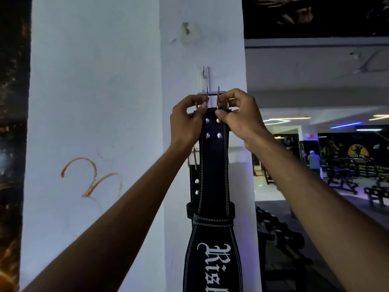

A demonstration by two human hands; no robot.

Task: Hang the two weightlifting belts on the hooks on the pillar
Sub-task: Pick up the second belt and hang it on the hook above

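A black weightlifting belt [213, 175] with white stitching, silver rivets and white lettering hangs down in front of the white pillar [202, 49]. My left hand [187, 121] and my right hand [237, 114] pinch its top end at the steel buckle [212, 98], which is raised to just below a white hook [203, 75] on the pillar. Behind this belt, lower and to the left, part of a second black belt [194, 186] shows against the pillar; what holds it is hidden.
A red scrawl [90, 178] marks the pillar's left face. To the right the gym floor opens, with dumbbell racks [280, 234], benches [345, 175] and a distant person [314, 161]. A dark patterned wall [12, 123] borders the left.
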